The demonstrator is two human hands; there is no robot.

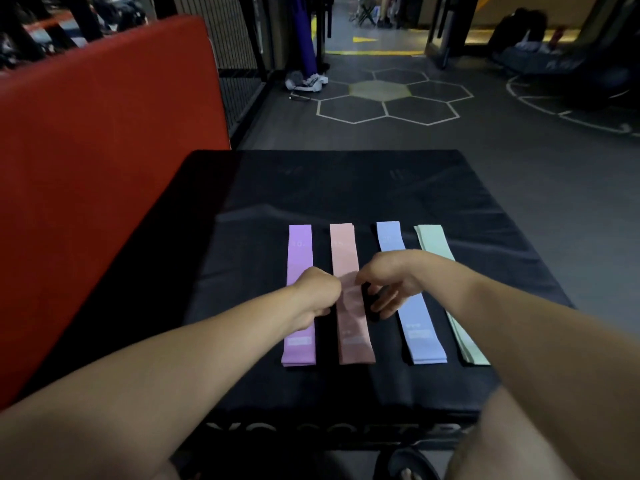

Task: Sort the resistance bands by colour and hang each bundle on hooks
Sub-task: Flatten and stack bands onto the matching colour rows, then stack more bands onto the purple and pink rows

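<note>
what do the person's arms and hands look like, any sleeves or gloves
Both arms are bare from the frame edge to the wrists, with no sleeves in view. The left hand and right hand wear no gloves. No watch, bracelet or rings show.

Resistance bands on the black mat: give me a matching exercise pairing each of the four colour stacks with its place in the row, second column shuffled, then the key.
Column one:
1. purple bands
2. pink bands
3. blue bands
4. green bands

Column two:
A. far right end, partly under the right forearm
B. far left end, beside the red pad
C. second from left, between the left hand and right hand
D. second from right

Pairs: 1-B, 2-C, 3-D, 4-A
</note>
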